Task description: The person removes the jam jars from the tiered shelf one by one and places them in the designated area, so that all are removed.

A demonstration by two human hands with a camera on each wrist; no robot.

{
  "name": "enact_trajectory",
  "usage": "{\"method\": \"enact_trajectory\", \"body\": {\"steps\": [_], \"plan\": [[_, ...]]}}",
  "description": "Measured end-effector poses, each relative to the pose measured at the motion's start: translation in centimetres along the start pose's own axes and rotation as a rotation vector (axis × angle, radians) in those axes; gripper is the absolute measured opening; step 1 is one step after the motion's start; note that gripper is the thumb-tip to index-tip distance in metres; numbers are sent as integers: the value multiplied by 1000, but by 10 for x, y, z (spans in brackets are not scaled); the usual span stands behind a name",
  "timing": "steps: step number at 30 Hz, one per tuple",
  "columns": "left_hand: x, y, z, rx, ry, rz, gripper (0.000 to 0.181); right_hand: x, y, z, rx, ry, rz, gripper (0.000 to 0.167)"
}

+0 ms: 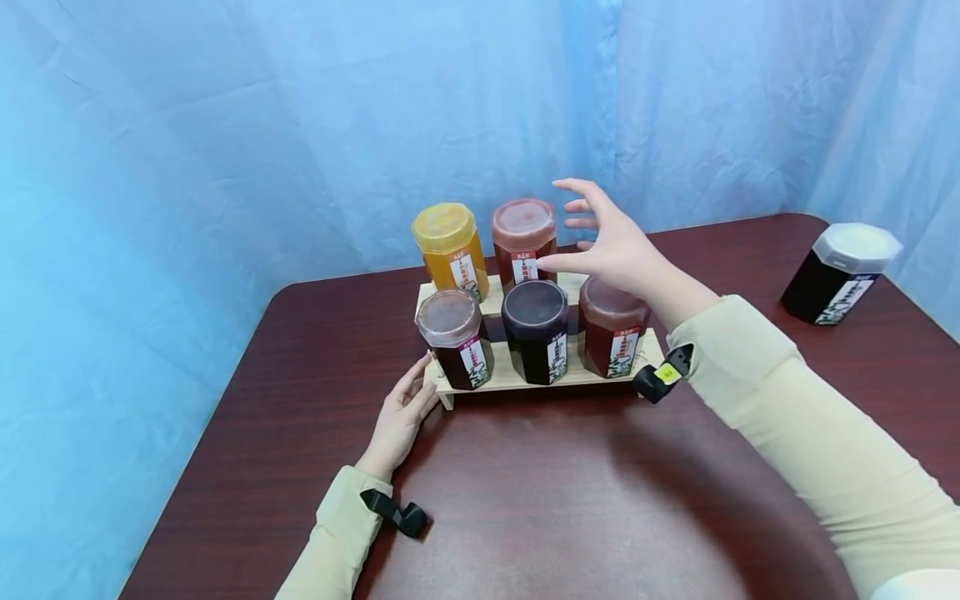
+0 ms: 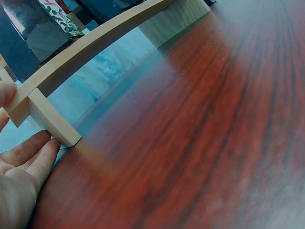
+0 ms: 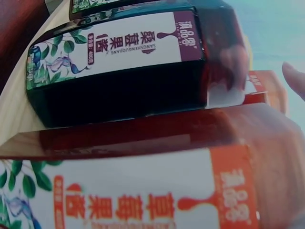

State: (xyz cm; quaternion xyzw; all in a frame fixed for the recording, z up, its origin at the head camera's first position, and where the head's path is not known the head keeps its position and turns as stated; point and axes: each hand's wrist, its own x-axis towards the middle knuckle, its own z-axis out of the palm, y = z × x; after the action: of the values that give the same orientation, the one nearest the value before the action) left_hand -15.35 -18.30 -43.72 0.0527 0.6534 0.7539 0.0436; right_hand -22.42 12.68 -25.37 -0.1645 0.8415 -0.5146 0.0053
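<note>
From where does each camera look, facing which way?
Head: worn on the head, facing forward and down at the two-tier pale wooden rack; left hand, right hand and beige sleeves show.
Left wrist: worn there, facing the rack's corner and dark-red table; fingers show.
Right wrist: worn there, facing a dark-purple faceted jar and red faceted jar; a fingertip shows.
Shared by head and left wrist: rack, left hand.

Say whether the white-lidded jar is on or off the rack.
Off: the white-lidded jar stands on the table, right of the rack and apart from it.
</note>
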Motion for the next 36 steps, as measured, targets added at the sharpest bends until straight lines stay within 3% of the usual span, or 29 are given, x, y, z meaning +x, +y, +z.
{"method": "enact_trajectory", "body": {"steps": [16,25,36], "plan": [[-1,-2,-4,15,1,13,53,14,7,8,-66,-117,12,81],[-2,-2,-6,-8,4,8,53,22,7,18,-178,-76,-47,85],[-1,-2,-8,-11,-12,16,56,25,3,23,-205,-69,-81,86]]}}
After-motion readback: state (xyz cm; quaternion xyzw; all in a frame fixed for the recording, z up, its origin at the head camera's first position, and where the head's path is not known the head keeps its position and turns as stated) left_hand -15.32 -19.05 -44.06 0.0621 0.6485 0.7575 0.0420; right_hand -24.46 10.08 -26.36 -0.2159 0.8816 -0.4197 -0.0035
